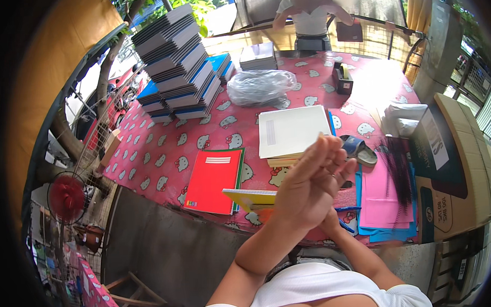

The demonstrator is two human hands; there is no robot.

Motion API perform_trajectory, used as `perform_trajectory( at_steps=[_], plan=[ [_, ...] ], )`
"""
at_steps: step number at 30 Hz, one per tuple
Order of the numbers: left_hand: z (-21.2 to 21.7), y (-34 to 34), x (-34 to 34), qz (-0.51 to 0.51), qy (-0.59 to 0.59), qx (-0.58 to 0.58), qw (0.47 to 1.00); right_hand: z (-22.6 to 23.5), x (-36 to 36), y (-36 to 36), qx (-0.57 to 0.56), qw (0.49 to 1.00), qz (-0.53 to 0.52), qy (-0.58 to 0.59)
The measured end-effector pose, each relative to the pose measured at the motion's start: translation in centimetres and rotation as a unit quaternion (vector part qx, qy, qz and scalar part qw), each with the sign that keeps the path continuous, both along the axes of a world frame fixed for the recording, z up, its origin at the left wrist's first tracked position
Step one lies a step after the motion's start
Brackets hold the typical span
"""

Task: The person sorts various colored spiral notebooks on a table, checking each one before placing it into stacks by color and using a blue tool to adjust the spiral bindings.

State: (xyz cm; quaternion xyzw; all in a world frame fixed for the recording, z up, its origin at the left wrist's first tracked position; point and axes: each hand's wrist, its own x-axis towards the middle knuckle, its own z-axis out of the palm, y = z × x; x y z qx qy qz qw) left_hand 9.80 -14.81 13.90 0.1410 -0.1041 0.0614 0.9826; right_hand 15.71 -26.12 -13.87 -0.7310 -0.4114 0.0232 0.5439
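My left hand point(314, 186) is raised over the near edge of the table, palm toward the right, fingers stretched up and slightly curled, with nothing visible in it. Behind its wrist is my right hand point(329, 222), lower down, its fingers mostly hidden. Two blue handles point(348, 209) of a tool show beside the right hand; I cannot tell whether it grips them. A yellow spiral notebook point(250, 197) stands tilted next to my left forearm. Beyond the left hand lies a stack of white-covered notebooks point(288, 131), and to its left a red notebook point(213, 179) on a green one.
Tall notebook stacks point(180, 66) stand far left, near a clear plastic bundle point(261, 88). A tape dispenser point(342, 78) is at the back. On the right are a slipper point(360, 150), black spiral coils point(399, 175), pink sheets point(376, 200) and a cardboard box point(456, 168). Another person point(310, 21) stands opposite.
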Motion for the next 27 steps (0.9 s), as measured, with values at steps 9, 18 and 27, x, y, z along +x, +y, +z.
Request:
perform_trajectory(
  at_steps=[9, 18, 27],
  plan=[
    [-0.4, 0.5, 0.3, 0.023, -0.055, 0.008, 0.998, 1.3, -0.5, -0.4, 0.031, 0.994, 0.002, 0.106],
    [0.9, -1.1, -0.7, 0.145, -0.101, 0.089, 0.980, -0.2, -0.1, -0.5, 0.024, 0.996, -0.018, 0.078],
    [3.6, -2.2, -3.1, 0.081, -0.113, 0.197, 0.971, 2.3, -0.1, -0.7, 0.025, 0.987, 0.047, 0.152]
  ],
)
